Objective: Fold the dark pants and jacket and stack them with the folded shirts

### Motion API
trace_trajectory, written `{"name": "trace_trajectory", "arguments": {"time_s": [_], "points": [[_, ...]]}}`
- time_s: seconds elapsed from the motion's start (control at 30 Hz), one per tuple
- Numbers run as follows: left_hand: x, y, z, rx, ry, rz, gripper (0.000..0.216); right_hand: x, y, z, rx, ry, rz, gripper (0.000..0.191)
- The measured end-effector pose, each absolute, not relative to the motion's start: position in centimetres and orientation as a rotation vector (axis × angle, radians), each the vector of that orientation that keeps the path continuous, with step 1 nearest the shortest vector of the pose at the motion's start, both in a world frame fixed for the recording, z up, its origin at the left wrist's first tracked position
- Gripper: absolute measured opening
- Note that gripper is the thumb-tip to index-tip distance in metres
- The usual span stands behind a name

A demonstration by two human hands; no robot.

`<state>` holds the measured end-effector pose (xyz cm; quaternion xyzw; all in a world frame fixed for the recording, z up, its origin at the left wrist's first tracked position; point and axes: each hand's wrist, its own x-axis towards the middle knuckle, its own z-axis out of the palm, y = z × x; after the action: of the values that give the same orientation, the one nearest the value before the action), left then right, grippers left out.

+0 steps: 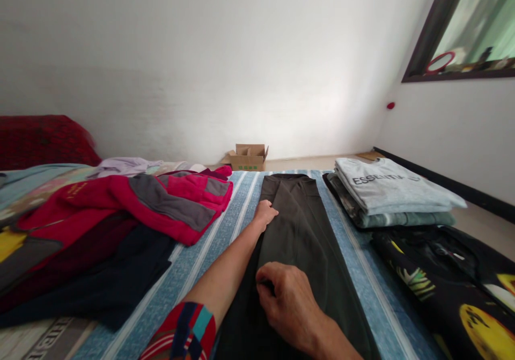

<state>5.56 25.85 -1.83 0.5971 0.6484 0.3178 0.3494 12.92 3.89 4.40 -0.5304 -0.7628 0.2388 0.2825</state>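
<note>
Dark grey trousers [300, 231] lie lengthwise before me on a blue striped bed cover [201, 263], with the waistband at the far end. My left hand [265, 215] is stretched forward to their upper left edge, its fingers closed on the cloth there. Nearer to me, my right hand [287, 301] is curled in a pinch over the left part of the legs. An edge of the upper layer runs down to its fingertips, which are partly hidden by the hand itself.
Crumpled red-and-grey jackets [161, 201] and dark navy cloth [120, 274] are heaped at the left. On the right sit a folded grey sweatshirt [390, 188] atop other clothes and a black patterned garment [434, 274]. A cardboard box [247, 159] stands by the wall.
</note>
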Motion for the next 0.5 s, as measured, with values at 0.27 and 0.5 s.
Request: {"name": "trace_trajectory", "arguments": {"time_s": [0.27,0.5], "points": [[4.7,24.8,-1.6,1.529,1.73,0.779,0.012,12.5,4.2,4.6,-1.42,-1.969,0.645,0.019],[2.5,20.8,0.1,1.35,1.607,0.619,0.016,12.0,4.2,4.3,-1.457,-1.96,0.723,0.018]]}}
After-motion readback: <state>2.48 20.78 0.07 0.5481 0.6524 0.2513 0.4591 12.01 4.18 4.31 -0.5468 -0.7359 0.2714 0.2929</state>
